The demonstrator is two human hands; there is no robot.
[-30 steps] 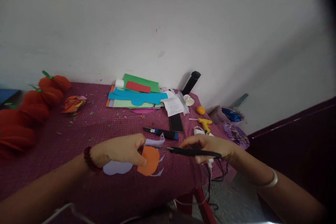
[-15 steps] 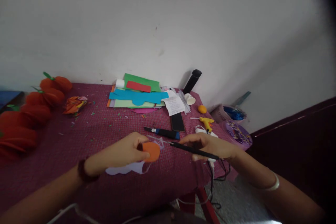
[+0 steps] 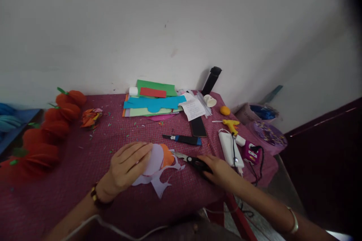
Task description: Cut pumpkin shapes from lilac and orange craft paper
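Observation:
My left hand (image 3: 128, 165) has its fingers closed over the edge of a rounded lavender paper piece (image 3: 156, 160). Behind that piece shows part of an orange rounded paper piece (image 3: 168, 156). Ragged lavender paper scraps (image 3: 160, 185) lie just below, on the tablecloth. My right hand (image 3: 219, 171) grips the black handles of a pair of scissors (image 3: 188, 159), low over the table. The scissors' tips point left, close to the orange piece's right edge. A craft knife with a blue and black handle (image 3: 185, 139) rests beyond both hands.
Stacked coloured paper (image 3: 154, 102), a written sheet (image 3: 194, 109) and a phone (image 3: 198, 126) lie towards the wall. At right are a yellow glue gun (image 3: 232, 125), a white power bank (image 3: 230, 148) and cables. Several orange paper pumpkins (image 3: 46, 132) line the left side.
My left hand has gone from pinching the orange piece to holding the lavender one. The scissors in my right hand have come down beside the papers. The view has turned slightly left.

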